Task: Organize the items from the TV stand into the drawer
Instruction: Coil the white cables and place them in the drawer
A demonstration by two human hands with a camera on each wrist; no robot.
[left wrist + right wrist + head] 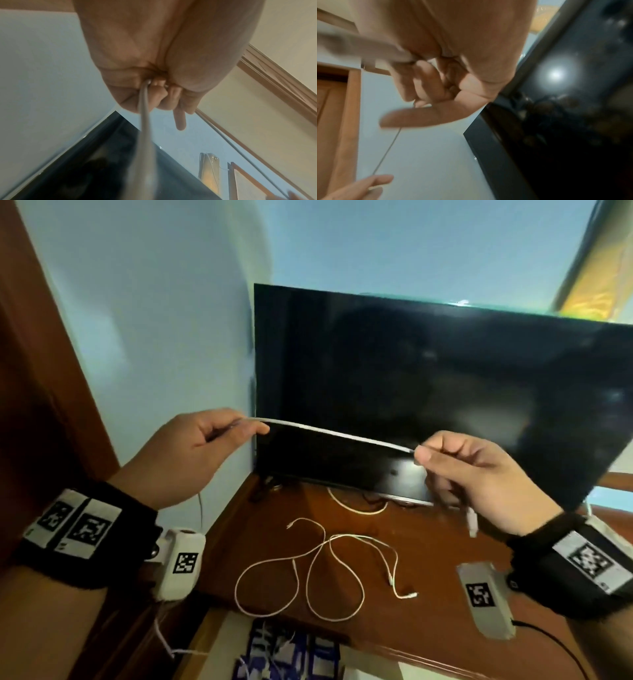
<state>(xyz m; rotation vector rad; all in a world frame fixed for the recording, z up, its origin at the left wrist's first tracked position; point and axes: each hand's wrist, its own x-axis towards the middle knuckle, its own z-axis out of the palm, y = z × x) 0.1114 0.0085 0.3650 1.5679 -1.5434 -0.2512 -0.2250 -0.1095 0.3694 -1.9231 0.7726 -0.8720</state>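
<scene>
A thin white cable (337, 434) is stretched taut between both hands, in the air in front of the TV. My left hand (219, 436) pinches one end of it, and in the left wrist view the cable (143, 121) runs out of the curled fingers. My right hand (431, 455) pinches the other end; a white plug (472, 522) hangs below that palm. In the right wrist view the cable (388, 148) runs down to the other hand's fingers (373, 181). More white cables (318, 570) lie in loose loops on the wooden TV stand (428, 594).
A black TV (428, 392) stands at the back of the stand, with another white cable (356, 506) curving under it. The drawer (291, 652) shows below the stand's front edge with blue-and-white things inside. A light-blue wall is on the left, beside a brown door frame (41, 344).
</scene>
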